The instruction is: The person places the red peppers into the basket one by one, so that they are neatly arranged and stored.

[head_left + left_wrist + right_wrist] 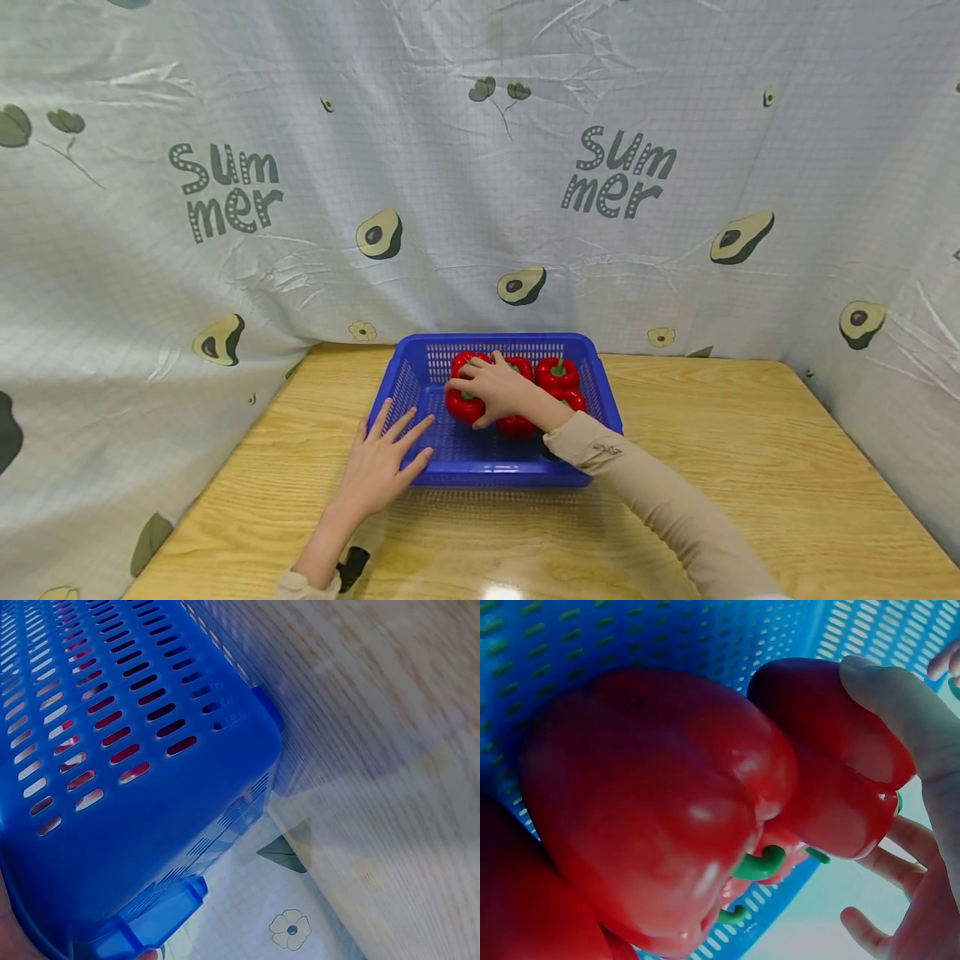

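Several glossy red bell peppers with green stems sit in a blue plastic basket. My right hand reaches in and has its thumb and fingers around the leftmost front bell pepper. The right wrist view shows the thumb lying on this pepper, with some fingers on its far side and one finger standing off. A larger pepper lies beside it. At the basket's left front corner is my left hand, fingers spread and straight over the rim. In the left wrist view only bits of its fingers show.
The basket stands on a wood-grain table, close to a pale curtain printed with avocados and lettering. More peppers, such as one at the back right, fill the basket's right side. The curtain also hangs along both sides.
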`<state>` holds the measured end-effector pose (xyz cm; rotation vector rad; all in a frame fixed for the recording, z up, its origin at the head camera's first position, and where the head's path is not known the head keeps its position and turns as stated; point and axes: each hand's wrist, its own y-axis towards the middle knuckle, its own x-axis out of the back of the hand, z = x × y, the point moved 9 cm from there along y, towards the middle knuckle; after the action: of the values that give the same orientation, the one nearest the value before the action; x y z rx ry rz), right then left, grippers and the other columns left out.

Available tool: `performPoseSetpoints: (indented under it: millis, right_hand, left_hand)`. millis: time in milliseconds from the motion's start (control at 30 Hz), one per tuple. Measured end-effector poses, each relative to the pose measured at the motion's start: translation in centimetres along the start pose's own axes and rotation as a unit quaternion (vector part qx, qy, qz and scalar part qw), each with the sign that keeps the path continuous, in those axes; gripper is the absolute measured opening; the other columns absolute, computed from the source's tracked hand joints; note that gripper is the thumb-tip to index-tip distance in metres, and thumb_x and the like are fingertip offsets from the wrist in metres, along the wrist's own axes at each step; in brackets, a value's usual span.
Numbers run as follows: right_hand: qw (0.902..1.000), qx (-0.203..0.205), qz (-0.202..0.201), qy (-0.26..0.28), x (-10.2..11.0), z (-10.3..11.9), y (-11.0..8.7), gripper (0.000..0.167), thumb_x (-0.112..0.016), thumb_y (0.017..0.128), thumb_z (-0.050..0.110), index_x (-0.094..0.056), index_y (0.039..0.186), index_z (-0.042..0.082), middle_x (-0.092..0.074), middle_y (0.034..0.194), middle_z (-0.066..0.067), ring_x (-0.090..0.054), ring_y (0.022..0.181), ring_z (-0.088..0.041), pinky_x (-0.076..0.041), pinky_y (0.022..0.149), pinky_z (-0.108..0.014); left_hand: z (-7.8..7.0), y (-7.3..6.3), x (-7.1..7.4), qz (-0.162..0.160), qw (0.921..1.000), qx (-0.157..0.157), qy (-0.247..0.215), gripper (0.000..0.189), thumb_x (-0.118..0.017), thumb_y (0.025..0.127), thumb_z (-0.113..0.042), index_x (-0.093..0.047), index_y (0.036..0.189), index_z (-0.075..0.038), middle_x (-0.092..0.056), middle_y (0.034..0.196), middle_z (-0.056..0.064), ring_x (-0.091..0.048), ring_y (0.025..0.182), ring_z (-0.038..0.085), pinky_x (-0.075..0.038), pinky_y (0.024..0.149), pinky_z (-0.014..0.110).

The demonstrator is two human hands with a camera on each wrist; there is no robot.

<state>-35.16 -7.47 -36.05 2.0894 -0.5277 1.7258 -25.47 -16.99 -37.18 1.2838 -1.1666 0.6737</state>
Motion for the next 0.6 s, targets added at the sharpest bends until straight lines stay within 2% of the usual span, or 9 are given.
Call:
performPoseSetpoints:
  millis: [333, 600]
  right_hand:
    - [0.9999, 0.010, 0.012, -0.007, -1.0, 0.3, 0.3, 0.069, -0.072, 0.068, 0.047, -0.044, 0.128, 0.027, -0.048, 0.129, -0.002, -0.039, 0.125, -0.025, -0.030, 0.098, -0.061]
    - [0.9989, 0.009, 0.046, -0.006, -2.1, 0.6, 0.5, 0.071, -0.072, 0.068, 0.046, -0.042, 0.130, 0.027, -0.044, 0.133, -0.001, -0.038, 0.127, -0.025, -0.029, 0.100, -0.059]
  left_hand:
    - [0.1, -0.1, -0.1, 0.006, 1.0000, 0.001, -0.003, 0.045, -0.048, 0.087, -0.046, -0.049, 0.129, -0.028, -0.048, 0.133, 0.007, -0.023, 0.134, 0.038, -0.018, 0.103, 0.063]
    - [0.0, -0.1, -0.1, 0.002, 1.0000, -0.001, -0.008, 0.045, -0.049, 0.087, -0.043, -0.049, 0.129, -0.028, -0.048, 0.133, 0.007, -0.023, 0.133, 0.038, -0.018, 0.103, 0.063]
